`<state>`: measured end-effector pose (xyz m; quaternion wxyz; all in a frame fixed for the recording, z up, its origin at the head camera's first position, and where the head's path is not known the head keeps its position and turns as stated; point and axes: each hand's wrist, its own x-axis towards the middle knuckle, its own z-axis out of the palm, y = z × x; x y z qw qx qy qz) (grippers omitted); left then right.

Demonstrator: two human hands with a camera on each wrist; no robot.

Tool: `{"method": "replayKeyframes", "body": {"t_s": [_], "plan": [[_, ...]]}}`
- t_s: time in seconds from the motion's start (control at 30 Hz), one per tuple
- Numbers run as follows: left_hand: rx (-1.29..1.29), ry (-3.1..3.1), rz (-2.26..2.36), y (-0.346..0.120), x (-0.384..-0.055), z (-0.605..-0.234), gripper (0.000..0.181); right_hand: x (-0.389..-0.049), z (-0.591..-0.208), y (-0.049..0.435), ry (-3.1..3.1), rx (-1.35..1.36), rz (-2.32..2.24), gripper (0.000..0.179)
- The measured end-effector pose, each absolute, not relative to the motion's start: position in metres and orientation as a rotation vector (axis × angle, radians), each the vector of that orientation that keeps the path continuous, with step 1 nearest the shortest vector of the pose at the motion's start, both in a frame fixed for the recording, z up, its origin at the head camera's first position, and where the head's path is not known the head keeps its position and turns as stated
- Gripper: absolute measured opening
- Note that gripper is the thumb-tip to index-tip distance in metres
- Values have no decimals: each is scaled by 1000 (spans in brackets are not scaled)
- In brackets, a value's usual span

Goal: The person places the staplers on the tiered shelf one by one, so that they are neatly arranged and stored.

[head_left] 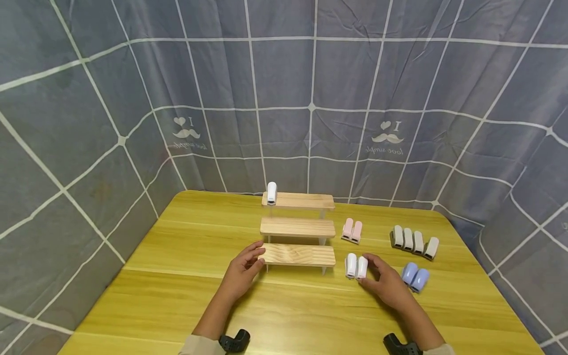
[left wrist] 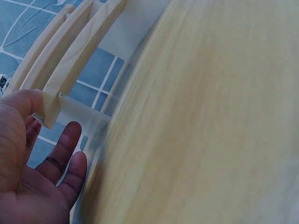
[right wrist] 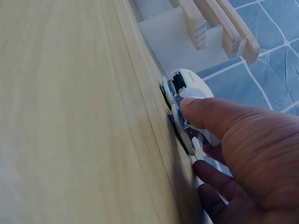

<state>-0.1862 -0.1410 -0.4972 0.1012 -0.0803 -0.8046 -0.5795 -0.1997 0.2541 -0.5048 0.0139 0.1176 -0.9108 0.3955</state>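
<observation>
A three-tier wooden display stand (head_left: 297,255) with clear side supports stands at the table's middle. My left hand (head_left: 244,268) pinches the left end of its lowest plank (left wrist: 70,70), thumb on the near side; the other fingers spread below. On the top tier's left end sits one white mini stapler (head_left: 271,193). Right of the stand, two more white mini staplers stand side by side on the table. My right hand (head_left: 385,281) holds the right-hand white stapler (head_left: 362,267) between thumb and fingers. Its neighbour, the left-hand white stapler (head_left: 351,265), is right beside it.
Two pink staplers (head_left: 356,230) stand behind the white pair. A row of several grey staplers (head_left: 418,241) is farther right, with two blue staplers (head_left: 419,279) just beyond my right hand. A grey-blue checked curtain (head_left: 284,133) encloses the wooden table (head_left: 177,276) at back and sides.
</observation>
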Motion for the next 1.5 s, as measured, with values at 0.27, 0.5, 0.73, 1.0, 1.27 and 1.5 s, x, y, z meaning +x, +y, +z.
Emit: {"method": "replayKeyframes", "body": {"t_s": [0.27, 0.5, 0.73, 1.0, 1.27, 1.5], "plan": [[-281, -2379, -1739, -145, -186, -498, 30, -201, -505, 254, -2811, 326, 1263, 63], [-333, -2385, -1732, -149, -190, -502, 31, -200, -504, 253, -2775, 323, 1287, 65], [-319, -2402, -1728, -149, -190, -500, 31, -198, -501, 251, -2763, 302, 1280, 67], [-302, -2399, -1749, -148, -189, -499, 31, -198, -498, 250, -2739, 311, 1332, 67], [-334, -2363, -1776, -148, -189, -500, 31, -197, -493, 249, -2710, 338, 1325, 67], [-326, -2371, -1750, -148, -189, -501, 31, -197, -485, 245, -2690, 369, 1293, 65]]}}
